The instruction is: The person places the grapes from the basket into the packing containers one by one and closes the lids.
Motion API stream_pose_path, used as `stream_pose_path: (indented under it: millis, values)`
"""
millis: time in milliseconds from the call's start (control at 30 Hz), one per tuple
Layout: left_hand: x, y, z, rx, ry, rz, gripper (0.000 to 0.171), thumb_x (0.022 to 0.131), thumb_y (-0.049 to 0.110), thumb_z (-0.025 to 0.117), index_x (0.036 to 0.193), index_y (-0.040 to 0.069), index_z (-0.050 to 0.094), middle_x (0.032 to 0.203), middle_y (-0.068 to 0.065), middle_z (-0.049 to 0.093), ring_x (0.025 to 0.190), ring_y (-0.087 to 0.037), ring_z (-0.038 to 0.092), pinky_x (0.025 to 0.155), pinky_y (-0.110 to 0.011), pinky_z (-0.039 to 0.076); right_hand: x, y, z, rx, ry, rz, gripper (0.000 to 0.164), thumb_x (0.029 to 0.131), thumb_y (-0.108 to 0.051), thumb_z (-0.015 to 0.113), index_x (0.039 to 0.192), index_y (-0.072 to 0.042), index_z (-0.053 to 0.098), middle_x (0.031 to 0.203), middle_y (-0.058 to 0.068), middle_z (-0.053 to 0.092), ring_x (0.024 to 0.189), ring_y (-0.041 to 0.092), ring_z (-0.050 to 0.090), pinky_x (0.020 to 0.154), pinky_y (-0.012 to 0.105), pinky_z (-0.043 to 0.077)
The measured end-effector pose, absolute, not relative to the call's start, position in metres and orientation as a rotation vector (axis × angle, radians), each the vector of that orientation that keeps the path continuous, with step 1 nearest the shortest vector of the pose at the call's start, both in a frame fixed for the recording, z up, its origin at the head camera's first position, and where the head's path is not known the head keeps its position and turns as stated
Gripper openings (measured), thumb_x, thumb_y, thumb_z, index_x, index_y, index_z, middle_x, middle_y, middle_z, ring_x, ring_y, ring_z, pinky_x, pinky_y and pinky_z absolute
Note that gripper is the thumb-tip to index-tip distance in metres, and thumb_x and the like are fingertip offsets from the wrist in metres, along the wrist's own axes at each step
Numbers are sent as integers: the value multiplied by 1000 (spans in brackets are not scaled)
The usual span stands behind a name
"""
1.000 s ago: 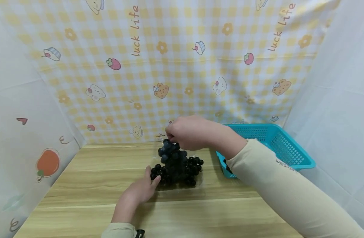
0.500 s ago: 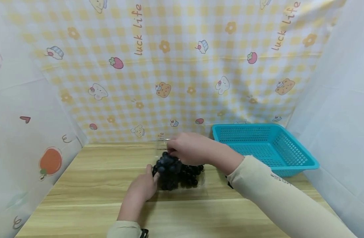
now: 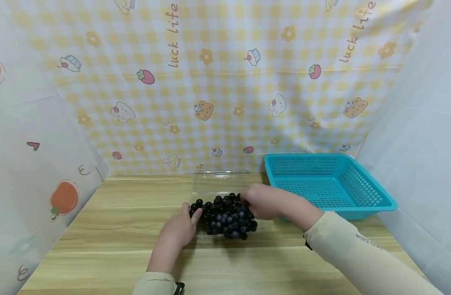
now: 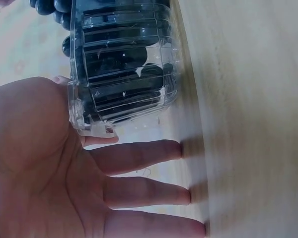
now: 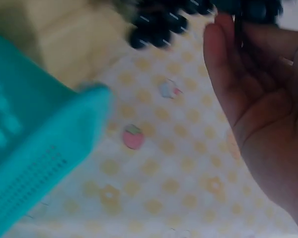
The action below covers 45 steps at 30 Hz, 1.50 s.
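Note:
In the head view, a clear plastic box [image 3: 221, 178] stands at the middle of the table with dark grapes [image 3: 207, 213] inside. My left hand [image 3: 178, 227] holds the box's left side, thumb over the rim. In the left wrist view its other fingers reach out straight beside the box wall [image 4: 124, 69], their tips near the tabletop. My right hand [image 3: 264, 201] pinches the top of a bunch of grapes [image 3: 231, 221] that lies over the box's right front. The right wrist view shows thumb and fingers [image 5: 221, 44] meeting at a dark stem; the bunch is partly cut off.
A turquoise perforated basket [image 3: 388, 203] stands to the right of the box, behind my right forearm. A checked cloth [image 3: 225, 90] hangs along the back of the wooden table [image 3: 111, 229], and white cloths hang at both sides.
My right hand has come down and right, bringing the bunch of grapes from above the back of the box to its right front. My left hand stays at the box's left side.

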<state>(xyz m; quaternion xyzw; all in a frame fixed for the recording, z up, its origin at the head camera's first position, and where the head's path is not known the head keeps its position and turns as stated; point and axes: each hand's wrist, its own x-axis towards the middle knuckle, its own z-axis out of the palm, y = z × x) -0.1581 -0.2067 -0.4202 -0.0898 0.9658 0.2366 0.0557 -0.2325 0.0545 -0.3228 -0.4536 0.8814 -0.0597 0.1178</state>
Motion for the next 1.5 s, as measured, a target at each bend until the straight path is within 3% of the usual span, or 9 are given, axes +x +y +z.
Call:
stream_pose_path:
  millis: [67,200,367,533,733,967,1133,1333,1500]
  values:
    - [-158,-207,-420,-266,2926,717,74,114,57,33,159,-3,30,94,-32,72,74,-38,70,69,-52,57,-231,58,-335,-1230,2646,-141,18,102,5,57,111,-5,70,80,3,65,65,11,57,61,27,48]
    - [-155,-207,-420,-219,2911,727,77,114,55,35,162,-5,26,106,-36,73,89,-47,74,86,-61,60,-223,64,-351,-1114,2751,-84,48,98,8,63,142,-9,61,109,11,75,61,14,59,57,28,49]
    - [-150,-207,-418,-177,2863,768,94,110,66,38,167,-6,16,129,-41,67,111,-55,70,104,-68,53,-210,74,-350,-1090,2728,-116,59,97,3,65,152,-14,55,144,14,62,61,12,54,56,29,41]
    - [-147,-210,-416,-162,2795,773,124,94,81,55,169,-3,4,127,-36,70,92,-38,76,96,-61,59,-201,78,-346,-1054,2612,-182,63,102,-24,71,159,-12,47,163,15,46,80,8,67,77,35,56]
    - [-145,-211,-413,-116,2786,767,138,84,76,75,169,-4,1,132,-33,69,105,-42,75,101,-62,58,-203,72,-361,-1255,2710,-89,73,94,-45,81,148,-1,58,140,16,64,99,20,75,86,34,64]
    - [-146,-212,-412,-96,2803,768,141,81,75,79,168,-5,2,133,-35,68,108,-43,74,100,-59,58,-202,53,-380,-1401,2837,-171,64,93,-44,81,139,-3,65,117,11,69,82,19,71,74,30,63]
    - [-145,-216,-411,-100,2798,799,142,79,72,82,168,-5,4,137,-37,65,115,-46,71,103,-61,56,-201,43,-382,-1370,2872,-237,63,91,-42,83,140,-7,65,115,11,70,79,17,68,71,29,61]
    - [-143,-218,-410,-114,2782,830,140,79,70,84,168,-5,5,145,-41,57,128,-54,63,110,-67,50,-210,32,-380,-1133,2786,-319,62,91,-40,84,139,-5,67,129,15,73,119,31,71,99,43,62]
    - [-143,-218,-411,-111,2782,847,141,78,68,86,168,-5,5,144,-42,57,127,-55,63,110,-67,51,-225,22,-375,-1038,2696,-325,61,86,-38,90,135,-6,73,134,11,76,128,29,70,106,43,60]
